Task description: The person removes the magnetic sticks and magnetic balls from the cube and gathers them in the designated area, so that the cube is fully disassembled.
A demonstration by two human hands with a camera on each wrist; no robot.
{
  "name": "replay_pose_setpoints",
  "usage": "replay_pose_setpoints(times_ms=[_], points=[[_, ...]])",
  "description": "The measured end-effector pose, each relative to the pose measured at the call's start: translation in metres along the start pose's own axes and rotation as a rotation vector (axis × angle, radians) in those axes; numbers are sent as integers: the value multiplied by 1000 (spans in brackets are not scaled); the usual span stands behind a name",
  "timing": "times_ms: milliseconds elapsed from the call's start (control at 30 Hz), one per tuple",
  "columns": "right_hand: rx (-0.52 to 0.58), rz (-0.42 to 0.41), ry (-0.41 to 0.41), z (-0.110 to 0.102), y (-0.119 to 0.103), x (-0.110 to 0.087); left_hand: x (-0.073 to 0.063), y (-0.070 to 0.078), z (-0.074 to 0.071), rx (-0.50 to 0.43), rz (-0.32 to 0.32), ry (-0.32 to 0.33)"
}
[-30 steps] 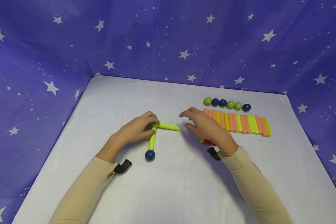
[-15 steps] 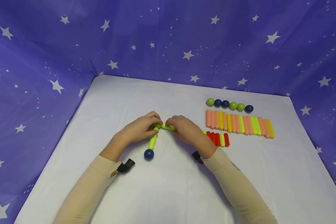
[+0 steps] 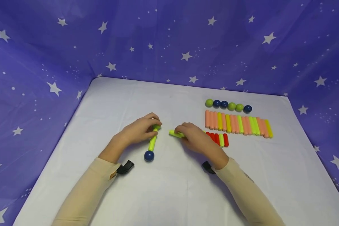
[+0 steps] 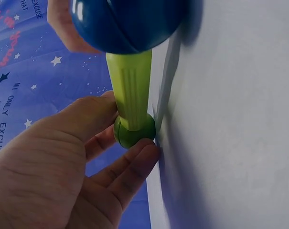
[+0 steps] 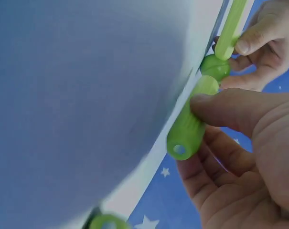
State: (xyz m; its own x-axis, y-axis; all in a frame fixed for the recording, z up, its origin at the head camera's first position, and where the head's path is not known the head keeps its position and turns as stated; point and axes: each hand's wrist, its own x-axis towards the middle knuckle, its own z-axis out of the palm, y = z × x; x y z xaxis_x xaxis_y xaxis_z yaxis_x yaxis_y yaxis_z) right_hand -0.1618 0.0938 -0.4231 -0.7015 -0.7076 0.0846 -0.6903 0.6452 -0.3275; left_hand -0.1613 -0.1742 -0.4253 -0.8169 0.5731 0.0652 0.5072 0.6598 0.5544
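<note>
My left hand [image 3: 139,129] holds a green ball [image 4: 133,137] between thumb and fingers. A yellow-green rod [image 3: 152,143] runs from that ball towards me, with a dark blue ball [image 3: 149,156] on its near end. To the right, my right hand [image 3: 196,139] pinches a second yellow-green rod [image 3: 173,133] between thumb and fingers. In the head view a gap separates this rod's left end from the green ball. The right wrist view shows a small hole in the rod's nearer end [image 5: 180,149]. My left fingers partly hide the green ball.
At the back right lies a row of green and blue balls [image 3: 232,106]. Below it is a long row of salmon, yellow and green rods [image 3: 236,124]. A shorter row of red and green rods [image 3: 217,138] lies partly behind my right hand.
My right hand has come in from the right and taken hold of the second rod. It has drawn the rod rightward off the green ball. My left hand has stayed in place.
</note>
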Motion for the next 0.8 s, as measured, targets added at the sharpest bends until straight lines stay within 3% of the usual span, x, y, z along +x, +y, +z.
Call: replay_pose_setpoints(times_ms=[200,300,633,800], points=[[96,-6,117,-18,16,-33,1,0,0,-13,-10,-1],[108,53,174,-29,28,-52,1,0,2,-20,-10,-5],[28,408,346,-65,89,-108,0,-2,2,-40,10,3],[-6,601,389,-76,126,-132,2,1,2,-48,17,-5]])
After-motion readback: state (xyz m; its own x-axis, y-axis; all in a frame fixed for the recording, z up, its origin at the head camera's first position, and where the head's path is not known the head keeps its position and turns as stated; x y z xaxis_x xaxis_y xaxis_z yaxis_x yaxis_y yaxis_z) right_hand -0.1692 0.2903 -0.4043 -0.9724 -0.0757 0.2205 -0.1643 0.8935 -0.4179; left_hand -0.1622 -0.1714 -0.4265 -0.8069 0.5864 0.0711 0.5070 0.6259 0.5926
